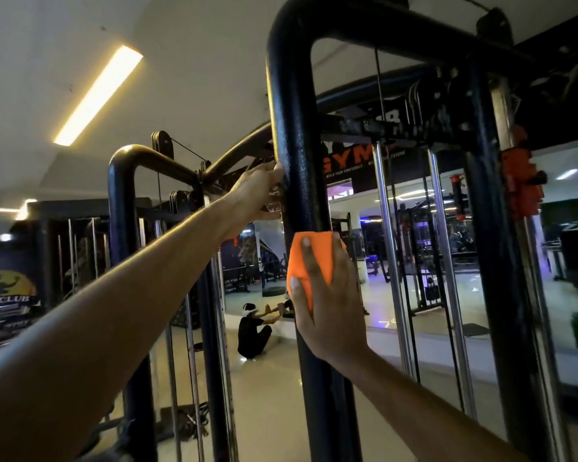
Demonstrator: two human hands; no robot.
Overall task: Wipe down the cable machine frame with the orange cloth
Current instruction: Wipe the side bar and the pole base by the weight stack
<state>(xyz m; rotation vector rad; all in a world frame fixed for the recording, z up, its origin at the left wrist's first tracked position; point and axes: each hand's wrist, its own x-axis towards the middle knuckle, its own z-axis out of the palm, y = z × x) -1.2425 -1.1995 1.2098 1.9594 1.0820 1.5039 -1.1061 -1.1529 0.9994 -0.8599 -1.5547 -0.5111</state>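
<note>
Right hand [327, 295] clamps cloth [306, 261] round post [297, 128] at frame centre, left hand [257, 191] braced on post at 10 o'clock, its grip unclear; risk: cloth bunches or slips off the tube, leaving streaks.

Support surface: pale glossy floor [267, 411]. Standing directly on it: black upright post [327, 395] of cable machine frame, chrome guide rods [404, 328] behind. Tangle of dark cables [187, 418] lies at lower left (exact items unclear).
</note>
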